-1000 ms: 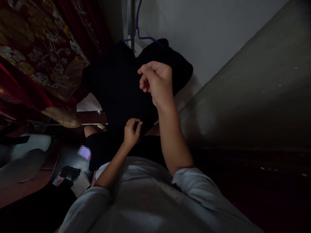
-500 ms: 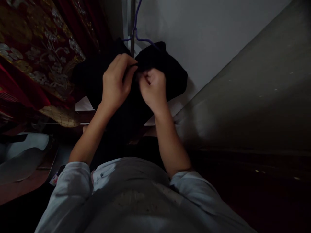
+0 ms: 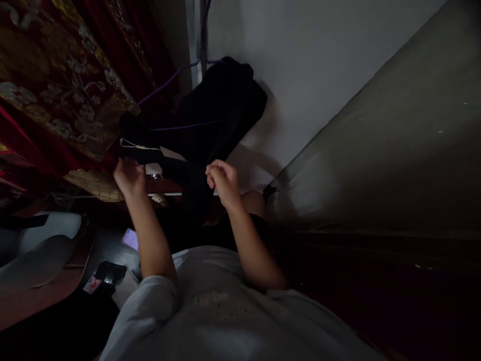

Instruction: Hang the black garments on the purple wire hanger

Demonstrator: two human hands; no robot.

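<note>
A black garment (image 3: 221,105) hangs tilted on a purple hanger (image 3: 165,82) against the white wall. A white cord or tag (image 3: 141,147) shows at its lower left edge. My left hand (image 3: 130,175) is raised just below that edge and is smeared by motion, so its fingers are unclear. My right hand (image 3: 221,180) is lower and to the right, with its fingers curled together beside the hanging dark cloth. Whether it grips the cloth is hidden in the dark.
Red fabric with gold embroidery (image 3: 56,75) hangs at the upper left. A lit phone (image 3: 130,238) and a dark phone (image 3: 108,273) lie lower left, near a white rounded object (image 3: 37,240). A grey slanted panel (image 3: 394,150) fills the right.
Both hands have dropped from the garment's top to below it and moved apart. The garment and hanger now hang tilted, with the hanger's wire exposed.
</note>
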